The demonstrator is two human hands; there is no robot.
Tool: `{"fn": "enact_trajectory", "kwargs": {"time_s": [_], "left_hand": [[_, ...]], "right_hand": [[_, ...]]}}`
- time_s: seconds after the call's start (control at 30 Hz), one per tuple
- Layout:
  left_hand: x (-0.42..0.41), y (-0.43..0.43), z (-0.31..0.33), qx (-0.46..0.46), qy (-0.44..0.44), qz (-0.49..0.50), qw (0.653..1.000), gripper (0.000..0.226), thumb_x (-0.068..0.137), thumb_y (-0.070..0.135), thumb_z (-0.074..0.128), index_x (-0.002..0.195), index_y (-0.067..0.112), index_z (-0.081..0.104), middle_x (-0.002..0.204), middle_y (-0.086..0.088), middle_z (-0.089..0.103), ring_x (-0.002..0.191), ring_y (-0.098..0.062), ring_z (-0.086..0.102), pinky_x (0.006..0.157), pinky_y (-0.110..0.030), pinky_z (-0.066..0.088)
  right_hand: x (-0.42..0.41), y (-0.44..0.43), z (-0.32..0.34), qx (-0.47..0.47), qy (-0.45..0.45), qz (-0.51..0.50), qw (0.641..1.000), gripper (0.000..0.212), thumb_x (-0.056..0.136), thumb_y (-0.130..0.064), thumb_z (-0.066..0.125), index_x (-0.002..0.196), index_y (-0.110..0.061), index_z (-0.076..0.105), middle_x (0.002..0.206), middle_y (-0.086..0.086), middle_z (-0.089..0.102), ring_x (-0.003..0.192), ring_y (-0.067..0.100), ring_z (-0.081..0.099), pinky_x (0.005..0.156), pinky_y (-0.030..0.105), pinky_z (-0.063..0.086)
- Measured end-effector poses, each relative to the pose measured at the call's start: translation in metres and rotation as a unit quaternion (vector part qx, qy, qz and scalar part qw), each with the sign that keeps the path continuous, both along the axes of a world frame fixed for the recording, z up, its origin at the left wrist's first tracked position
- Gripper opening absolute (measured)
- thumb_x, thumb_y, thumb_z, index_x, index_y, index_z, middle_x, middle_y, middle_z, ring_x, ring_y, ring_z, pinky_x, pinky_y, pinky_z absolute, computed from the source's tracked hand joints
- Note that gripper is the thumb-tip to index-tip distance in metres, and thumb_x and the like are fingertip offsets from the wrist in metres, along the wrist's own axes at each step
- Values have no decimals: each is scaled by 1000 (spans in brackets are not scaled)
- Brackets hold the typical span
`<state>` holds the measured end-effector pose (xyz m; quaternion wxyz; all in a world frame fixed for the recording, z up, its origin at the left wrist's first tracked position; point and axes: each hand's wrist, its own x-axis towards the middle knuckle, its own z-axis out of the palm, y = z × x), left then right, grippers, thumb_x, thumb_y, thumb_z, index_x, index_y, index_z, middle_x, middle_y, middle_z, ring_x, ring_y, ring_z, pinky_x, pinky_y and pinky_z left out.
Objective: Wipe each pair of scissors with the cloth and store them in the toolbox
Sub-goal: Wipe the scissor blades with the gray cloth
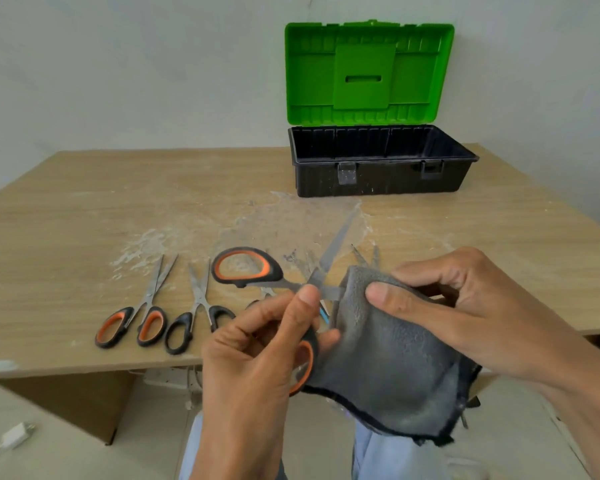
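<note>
Currently the large orange-and-black scissors (284, 284) are held above the near table edge, blades spread wide. One blade points up towards the toolbox and the other runs into the grey cloth (388, 358). The left hand (257, 351) grips the lower handle, thumb pressing near the pivot. The right hand (465, 306) pinches the cloth around the hidden blade. On the wooden table (118, 209) to the left lie a smaller orange-handled pair (142, 310) and a black-handled pair (198, 306), side by side with their tips pointing away. Further back on the right stands the black toolbox (381, 178), its green lid (368, 71) raised upright.
</note>
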<state>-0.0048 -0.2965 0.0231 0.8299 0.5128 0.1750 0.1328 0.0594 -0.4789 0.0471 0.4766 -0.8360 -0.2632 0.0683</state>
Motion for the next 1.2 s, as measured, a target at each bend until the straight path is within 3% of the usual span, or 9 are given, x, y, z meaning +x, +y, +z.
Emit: {"fn": "enact_trajectory", "kwargs": {"time_s": [0.07, 0.2, 0.3, 0.4, 0.5, 0.63, 0.73, 1.0, 1.2], "left_hand": [[-1, -1, 1, 4, -5, 14, 1000, 21, 62, 22, 78, 71, 3, 77, 71, -20, 72, 57, -21, 71, 55, -25, 60], [-5, 3, 5, 52, -26, 40, 998, 14, 68, 20, 76, 67, 6, 77, 61, -11, 69, 50, -19, 69, 50, -20, 57], [-9, 6, 9, 101, -45, 48, 993, 14, 69, 22, 76, 68, 8, 76, 58, -13, 67, 51, -22, 71, 46, -17, 52], [-9, 2, 10, 113, -55, 32, 992, 14, 69, 21, 77, 67, 7, 76, 64, -24, 66, 50, -21, 70, 46, -20, 53], [-9, -1, 11, 114, -60, 4, 992, 15, 66, 26, 76, 69, 12, 78, 65, -22, 68, 52, -20, 70, 51, -22, 56], [-9, 2, 12, 100, -50, 3, 994, 18, 65, 27, 76, 70, 11, 79, 64, -23, 67, 51, -19, 68, 53, -24, 56], [-9, 4, 10, 70, -38, 5, 997, 17, 65, 25, 77, 69, 9, 78, 61, -16, 68, 48, -17, 65, 49, -22, 53], [-10, 2, 7, 50, -25, -4, 998, 15, 64, 27, 76, 64, 12, 78, 62, -10, 70, 56, -21, 60, 51, -21, 48], [-11, -2, 6, 14, -14, -13, 1000, 20, 62, 24, 78, 72, 7, 80, 71, -13, 74, 63, -17, 67, 55, -21, 54]], "right_hand": [[-2, -1, 2, -2, 4, -6, 1000, 47, 96, -59, 62, 75, -21, 81, 67, 18, 63, 65, 40, 60, 61, 43, 47], [-1, -11, 3, -18, -21, -29, 999, 69, 89, -69, 58, 82, -2, 76, 76, 24, 63, 75, 47, 62, 71, 56, 50], [-5, -14, 10, 10, -32, -42, 999, 51, 88, -67, 59, 91, -23, 84, 83, 16, 75, 83, 37, 73, 78, 52, 58], [-9, -2, 12, -2, -49, -16, 999, 45, 93, -65, 57, 76, -29, 80, 68, 4, 69, 66, 25, 67, 58, 29, 55], [-10, 12, 6, -51, -19, 10, 999, 56, 94, -65, 50, 70, -19, 71, 61, 10, 56, 57, 35, 53, 54, 40, 41], [-13, 19, 2, -29, -31, 17, 999, 60, 96, -61, 54, 73, -7, 69, 62, 12, 56, 56, 32, 51, 52, 37, 40], [-12, 19, -1, -13, -23, 12, 1000, 55, 91, -53, 62, 79, 0, 73, 69, 17, 66, 63, 37, 61, 60, 48, 48], [-13, 7, -3, -9, 15, -23, 1000, 58, 86, -65, 66, 93, -10, 82, 85, 23, 76, 79, 48, 71, 68, 61, 55], [-18, 18, 0, 0, 3, -9, 1000, 41, 91, -51, 68, 82, -13, 82, 70, 14, 72, 65, 39, 66, 61, 50, 52]]}}
